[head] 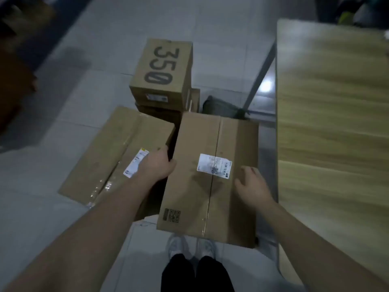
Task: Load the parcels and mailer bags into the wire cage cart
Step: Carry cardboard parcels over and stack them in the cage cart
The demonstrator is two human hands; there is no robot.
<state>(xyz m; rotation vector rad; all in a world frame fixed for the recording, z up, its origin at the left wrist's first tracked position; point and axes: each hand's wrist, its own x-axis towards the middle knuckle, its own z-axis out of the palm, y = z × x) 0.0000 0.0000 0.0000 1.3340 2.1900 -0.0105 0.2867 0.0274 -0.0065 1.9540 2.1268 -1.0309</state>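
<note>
Shoes point(176, 247) in white stand on the tiled floor point(63, 207), just behind the near end of a taped cardboard parcel point(202, 192), as a person starts a pick-up. The left hand point(156, 165) curls its fingers over the parcel's left edge. The right hand point(252, 186) lies loosely spread toward the top's right edge, gripping nothing. The parcel's long axis runs away from the person, with the seam along it and the shipping label facing up. Whether it has left the floor cannot be told.

No wire cage cart is in view, so the next move likely calls for a firm right-side grip, a lift and a turn. A flat carton point(109, 152) lies to the left. Beyond, a "350" shoebox point(162, 68) sits on another box point(160, 114) beside a dark bag point(219, 107). A wooden table point(328, 102) stands at right.
</note>
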